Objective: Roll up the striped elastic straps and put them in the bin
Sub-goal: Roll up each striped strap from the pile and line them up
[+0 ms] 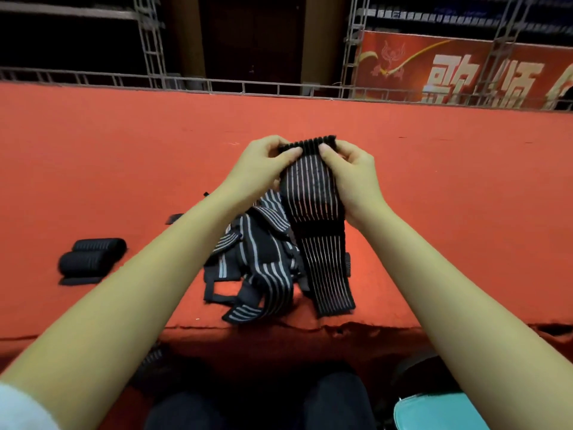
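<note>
Red felt covers the table (449,187); behind its far edge stand a metal truss (148,41) and a red banner (465,66) with pale characters. Far left on the felt: two rolled straps (93,254), black, side by side and touching. Left hand (263,164): thumb and curled fingers pinch the top left corner of the striped strap (313,209). Between the forearms lies a heap of loose straps (257,268), black with pale stripes, tangled, near the front edge. The striped strap is held up above the felt and hangs down, its lower end resting on the table just right of the heap. Right hand (352,178): thumb and curled fingers pinch the top right corner. Bottom right, below the table edge: a teal object (434,411), cut off by the frame. Cannot tell whether it is a container or what it holds.
</note>
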`<state>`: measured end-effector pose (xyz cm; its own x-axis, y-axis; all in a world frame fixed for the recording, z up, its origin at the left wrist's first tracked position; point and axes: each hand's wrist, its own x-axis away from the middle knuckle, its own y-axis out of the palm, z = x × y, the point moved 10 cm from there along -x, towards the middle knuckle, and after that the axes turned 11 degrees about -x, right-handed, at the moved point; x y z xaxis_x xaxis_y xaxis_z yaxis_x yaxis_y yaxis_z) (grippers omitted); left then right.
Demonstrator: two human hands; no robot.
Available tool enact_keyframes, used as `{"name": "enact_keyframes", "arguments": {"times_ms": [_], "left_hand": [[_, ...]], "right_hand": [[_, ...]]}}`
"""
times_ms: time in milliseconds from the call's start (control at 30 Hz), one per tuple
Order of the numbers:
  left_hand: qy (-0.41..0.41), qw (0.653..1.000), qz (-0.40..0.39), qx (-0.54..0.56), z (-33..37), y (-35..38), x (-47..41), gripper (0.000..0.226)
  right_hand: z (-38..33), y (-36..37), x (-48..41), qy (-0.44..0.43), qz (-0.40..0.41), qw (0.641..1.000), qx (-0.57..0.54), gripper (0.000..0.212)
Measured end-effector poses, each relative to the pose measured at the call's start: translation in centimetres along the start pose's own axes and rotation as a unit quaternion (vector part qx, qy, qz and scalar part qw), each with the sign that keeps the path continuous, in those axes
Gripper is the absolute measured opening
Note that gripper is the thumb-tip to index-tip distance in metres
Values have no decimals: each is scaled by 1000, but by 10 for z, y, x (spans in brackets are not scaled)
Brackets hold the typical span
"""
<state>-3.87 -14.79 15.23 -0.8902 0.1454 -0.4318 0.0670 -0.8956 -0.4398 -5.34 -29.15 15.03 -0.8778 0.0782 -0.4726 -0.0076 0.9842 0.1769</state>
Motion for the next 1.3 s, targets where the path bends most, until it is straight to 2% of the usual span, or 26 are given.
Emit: {"name": "enact_keyframes", "arguments": {"times_ms": [200, 400, 567, 767, 933, 967, 1033, 1133, 1233, 1300], "left_hand": [[-64, 994, 4, 86, 31, -68, 54, 4], [-80, 994, 58, 47, 24, -146, 99, 9], [-183, 978, 87, 50, -61, -178, 136, 26], [-287, 948, 131, 39, -171, -187, 170, 15], [-315, 931, 176, -48, -256, -193, 178, 16], [-324, 926, 178, -72, -272, -193, 179, 15], [-345, 914, 176, -121, -300, -194, 183, 19], [-370, 896, 169, -177, -323, -191, 187, 21], [-375, 886, 196, -191, -333, -190, 189, 21], [-375, 882, 223, -180, -335, -193, 193, 17]], "right_hand": [[-40, 76, 32, 56, -68, 993, -75, 19], [-45, 155, 59, 93, -124, 981, -117, 19], [36, 205, 82, 158, -147, 974, -69, 23], [172, 236, 108, 276, -141, 950, -40, 36], [241, 248, 125, 338, -153, 929, -5, 7], [253, 249, 126, 345, -156, 925, 12, 11], [273, 254, 123, 312, -189, 927, 87, 32], [290, 259, 111, 219, -226, 923, 220, 41], [304, 259, 106, 217, -222, 926, 214, 28], [312, 260, 105, 232, -212, 934, 173, 26]]}}
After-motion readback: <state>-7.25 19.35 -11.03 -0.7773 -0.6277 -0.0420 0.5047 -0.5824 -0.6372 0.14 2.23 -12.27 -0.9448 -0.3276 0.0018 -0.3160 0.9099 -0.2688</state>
